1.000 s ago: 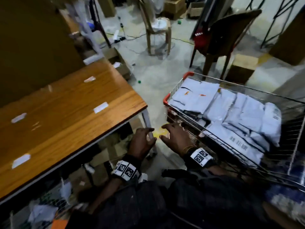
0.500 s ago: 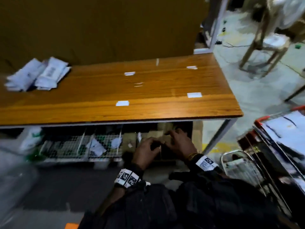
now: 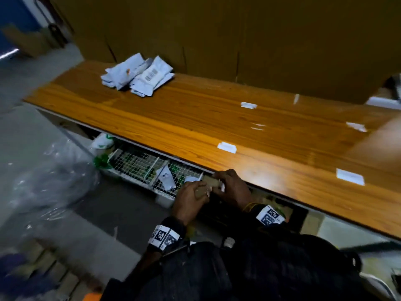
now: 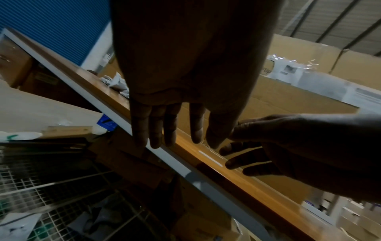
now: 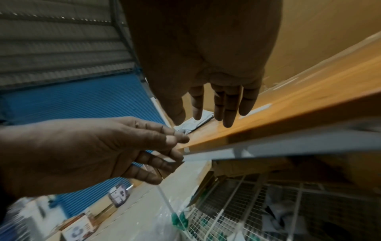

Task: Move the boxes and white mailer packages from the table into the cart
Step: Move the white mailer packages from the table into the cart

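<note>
White plastic mailer packages point(image 3: 138, 76) are lying in a loose heap at the far left end of the long orange-brown wooden counter point(image 3: 195, 118), well apart from both hands. The left hand point(image 3: 187, 202) and right hand point(image 3: 232, 187) are hovering together at the counter's near edge. In the wrist views each grip is showing as spread, with straight fingers and nothing clearly clasped.

The main risk, as I judge it, is the reach. The heap is sitting far along the counter from the hands, so a stretched, one-handed grab could be catching only the top mailer. The slick packages are overlapping, and the rest could be sliding off the counter's left end or back edge. One that falls by the near edge could be landing among the clutter in the white wire mesh basket point(image 3: 138, 166) under the counter and getting mistaken for it.

Much is staying unclear. The cart is not showing in any view, so its distance from the counter cannot be told. A small tan patch point(image 3: 209, 181) is appearing between the hands in the head view; whether it is a held scrap or cardboard under the counter, I cannot tell. The number of mailers in the heap is blurred, and no boxes are showing on the counter.
</note>
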The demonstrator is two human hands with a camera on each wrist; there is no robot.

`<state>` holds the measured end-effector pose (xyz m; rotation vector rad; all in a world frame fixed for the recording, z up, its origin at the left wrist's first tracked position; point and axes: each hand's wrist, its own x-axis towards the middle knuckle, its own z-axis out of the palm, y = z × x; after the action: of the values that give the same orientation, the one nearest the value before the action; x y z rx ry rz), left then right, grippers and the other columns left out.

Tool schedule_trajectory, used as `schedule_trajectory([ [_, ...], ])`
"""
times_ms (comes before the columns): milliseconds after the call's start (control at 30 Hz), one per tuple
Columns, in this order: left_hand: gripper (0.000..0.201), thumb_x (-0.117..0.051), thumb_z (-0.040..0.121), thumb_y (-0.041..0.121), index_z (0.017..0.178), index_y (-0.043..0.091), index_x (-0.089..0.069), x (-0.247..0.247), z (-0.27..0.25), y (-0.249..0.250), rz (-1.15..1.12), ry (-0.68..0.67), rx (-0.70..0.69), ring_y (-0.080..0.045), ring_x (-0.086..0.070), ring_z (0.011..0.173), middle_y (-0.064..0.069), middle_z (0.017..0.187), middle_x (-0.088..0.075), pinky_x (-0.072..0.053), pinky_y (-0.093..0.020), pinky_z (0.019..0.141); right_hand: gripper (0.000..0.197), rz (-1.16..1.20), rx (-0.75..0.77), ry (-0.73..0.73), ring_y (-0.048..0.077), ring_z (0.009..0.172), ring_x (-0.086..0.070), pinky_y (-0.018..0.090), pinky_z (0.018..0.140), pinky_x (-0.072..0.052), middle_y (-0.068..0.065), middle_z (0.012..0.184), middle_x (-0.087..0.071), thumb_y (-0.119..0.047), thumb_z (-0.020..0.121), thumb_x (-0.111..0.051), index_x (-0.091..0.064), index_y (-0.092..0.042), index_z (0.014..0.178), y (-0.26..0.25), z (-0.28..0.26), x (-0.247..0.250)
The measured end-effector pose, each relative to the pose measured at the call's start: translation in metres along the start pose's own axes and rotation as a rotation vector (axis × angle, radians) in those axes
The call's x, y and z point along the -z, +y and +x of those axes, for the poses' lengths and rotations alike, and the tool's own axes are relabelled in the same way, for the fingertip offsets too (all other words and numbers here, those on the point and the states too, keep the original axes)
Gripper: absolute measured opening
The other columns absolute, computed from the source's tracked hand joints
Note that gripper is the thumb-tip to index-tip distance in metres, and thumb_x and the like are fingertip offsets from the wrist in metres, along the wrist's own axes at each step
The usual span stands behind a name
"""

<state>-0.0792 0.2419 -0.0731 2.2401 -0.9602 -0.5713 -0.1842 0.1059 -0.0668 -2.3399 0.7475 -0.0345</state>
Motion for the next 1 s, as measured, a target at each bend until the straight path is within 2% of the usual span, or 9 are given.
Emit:
schedule_trajectory([
  [167,0.038,-0.066,0.087,0.022,0.125,0.021,-0.063,0.032,0.05,-0.017,0.017,0.051,0.046,-0.018,-0.054,0.117,-0.003,0.122,-0.06,-0.046,-0.033,0.095,0.043,0.014,0.087,-0.006,0.031,0.103,-0.057,0.039,0.085,-0.047,0.009,0.124,-0.049,-0.038,0.09,-0.061,-0.053,-0.026,0.131,-0.014,0.067,0.013],
  [267,0.034,-0.065,0.088,0.027,0.123,0.026,-0.064,0.05,0.084,-0.019,-0.006,0.113,0.077,-0.016,-0.055,0.112,0.001,0.119,-0.06,-0.046,-0.031,0.09,0.043,0.051,0.142,-0.004,0.028,0.098,-0.059,0.038,0.084,-0.046,0.007,0.123,-0.05,-0.039,0.09,-0.062,-0.054,-0.026,0.131,-0.021,0.108,0.024],
  [400,0.034,-0.063,0.091,0.031,0.125,0.028,-0.06,0.064,0.119,-0.017,0.0,0.167,0.126,-0.014,-0.053,0.1,-0.001,0.116,-0.055,-0.04,-0.025,0.079,0.044,0.029,0.166,-0.031,0.027,0.105,-0.056,0.04,0.088,-0.047,0.007,0.127,-0.048,-0.041,0.091,-0.061,-0.052,-0.028,0.132,-0.028,0.16,0.028],
  [600,0.037,-0.064,0.09,0.034,0.127,0.032,-0.059,0.08,0.16,-0.029,-0.054,0.195,0.164,-0.021,-0.058,0.108,-0.003,0.121,-0.054,-0.052,-0.034,0.087,0.047,0.018,0.213,-0.033,0.03,0.106,-0.055,0.04,0.086,-0.048,0.007,0.122,-0.052,-0.044,0.087,-0.061,-0.053,-0.03,0.131,-0.038,0.207,0.026],
  [700,0.04,-0.063,0.091,0.036,0.13,0.032,-0.056,0.091,0.18,-0.036,-0.052,0.205,0.176,-0.021,-0.057,0.108,-0.002,0.125,-0.053,-0.053,-0.036,0.087,0.048,0.031,0.216,-0.025,0.03,0.105,-0.055,0.039,0.084,-0.048,0.008,0.12,-0.053,-0.045,0.087,-0.061,-0.053,-0.028,0.131,-0.042,0.229,0.026],
  [833,0.046,-0.063,0.091,0.033,0.136,0.029,-0.052,0.11,0.213,-0.048,-0.047,0.216,0.176,-0.022,-0.055,0.114,-0.004,0.129,-0.052,-0.047,-0.03,0.088,0.049,0.021,0.19,-0.033,0.03,0.114,-0.052,0.038,0.087,-0.047,0.01,0.126,-0.051,-0.041,0.089,-0.063,-0.052,-0.026,0.134,-0.05,0.257,0.022],
  [1000,0.047,-0.064,0.091,0.03,0.136,0.029,-0.05,0.144,0.274,-0.072,-0.06,0.225,0.1,-0.02,-0.052,0.119,-0.003,0.133,-0.051,-0.048,-0.033,0.093,0.051,0.042,0.111,-0.032,0.03,0.113,-0.054,0.041,0.09,-0.048,0.01,0.131,-0.047,-0.039,0.088,-0.065,-0.05,-0.027,0.136,-0.068,0.309,0.016],
])
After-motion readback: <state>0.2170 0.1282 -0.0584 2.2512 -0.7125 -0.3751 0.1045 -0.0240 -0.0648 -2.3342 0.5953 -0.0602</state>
